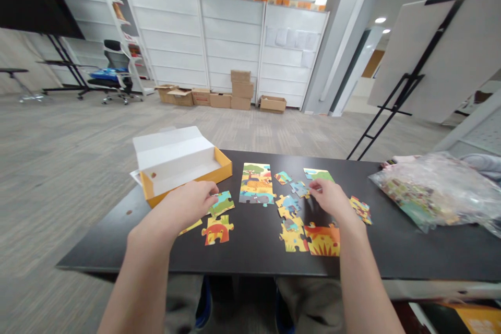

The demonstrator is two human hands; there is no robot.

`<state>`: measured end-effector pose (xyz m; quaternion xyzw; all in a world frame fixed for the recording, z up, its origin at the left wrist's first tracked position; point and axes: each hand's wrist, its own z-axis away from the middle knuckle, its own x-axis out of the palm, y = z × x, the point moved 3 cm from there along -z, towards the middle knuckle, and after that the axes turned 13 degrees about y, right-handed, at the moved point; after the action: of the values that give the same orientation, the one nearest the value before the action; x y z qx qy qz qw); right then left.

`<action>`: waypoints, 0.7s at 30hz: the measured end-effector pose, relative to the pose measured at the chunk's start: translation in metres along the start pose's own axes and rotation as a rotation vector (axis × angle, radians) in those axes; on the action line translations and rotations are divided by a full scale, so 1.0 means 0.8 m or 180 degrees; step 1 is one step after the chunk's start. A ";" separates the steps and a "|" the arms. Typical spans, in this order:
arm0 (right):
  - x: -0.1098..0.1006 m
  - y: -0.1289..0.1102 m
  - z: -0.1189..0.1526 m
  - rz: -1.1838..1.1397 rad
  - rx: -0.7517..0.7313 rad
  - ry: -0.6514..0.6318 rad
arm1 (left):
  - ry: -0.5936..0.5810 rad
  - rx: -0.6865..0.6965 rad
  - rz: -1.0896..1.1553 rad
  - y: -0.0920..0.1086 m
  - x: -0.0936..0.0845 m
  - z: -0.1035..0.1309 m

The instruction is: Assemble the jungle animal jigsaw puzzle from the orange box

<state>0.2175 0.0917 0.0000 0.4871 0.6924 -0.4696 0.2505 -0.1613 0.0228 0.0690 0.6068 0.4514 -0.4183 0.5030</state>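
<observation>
Jigsaw pieces lie on the black table. My left hand (198, 198) has its fingers bent together at a green piece (223, 203); whether it grips the piece is hard to tell. Below that piece lies one with an orange lion face (217, 230). My right hand (326, 195) is beside a blue piece (299, 189), thumb and fingers close together, and what is between them is too small to make out. Between the hands is a joined section with a tree (256, 183). Right of it are joined yellow pieces (293, 234) and an orange piece (324, 241).
An open yellow box (225, 165) with a white inside stands at the table's back left. A clear plastic bag (450, 188) with printed contents lies at the right. Another piece (360, 210) is right of my right wrist. A black-legged stand (387, 115) rises behind the table.
</observation>
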 end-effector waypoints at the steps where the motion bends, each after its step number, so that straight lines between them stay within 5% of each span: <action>1: 0.001 -0.002 0.000 0.0002 -0.0010 -0.0031 | -0.0032 -0.0015 -0.0035 -0.003 -0.001 0.001; 13: 0.011 -0.036 0.007 0.0742 0.0016 -0.0306 | -0.0200 -0.0007 -0.0130 0.013 0.002 0.009; 21: 0.009 -0.024 0.002 0.0522 0.0098 -0.0165 | -0.0208 0.0647 -0.0102 0.084 0.024 0.023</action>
<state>0.1973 0.0919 0.0010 0.5337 0.6362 -0.4705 0.2984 -0.0923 0.0015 0.0633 0.6334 0.3998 -0.4894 0.4466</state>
